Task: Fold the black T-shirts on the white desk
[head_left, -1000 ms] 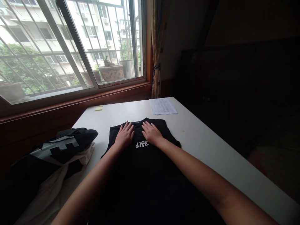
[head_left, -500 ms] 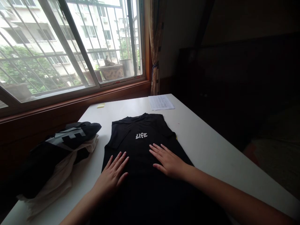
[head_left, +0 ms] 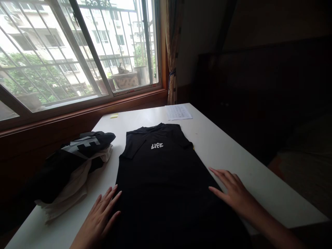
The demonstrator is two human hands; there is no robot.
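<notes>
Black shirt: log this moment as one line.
black shirt flat on table | left hand open, left edge | right hand open, right edge | clothes pile at left

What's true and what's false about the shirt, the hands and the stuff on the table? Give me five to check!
1. The black shirt lies on the white table. True.
2. The left hand and right hand are by opposite sides of the shirt. True.
3. The shirt's lettering is bright red. False: the lettering is whitish.
4. The papers lie near the table's far end. True.
5. The yellow note sits on the shirt. False: the yellow note lies on the table, apart from it.
</notes>
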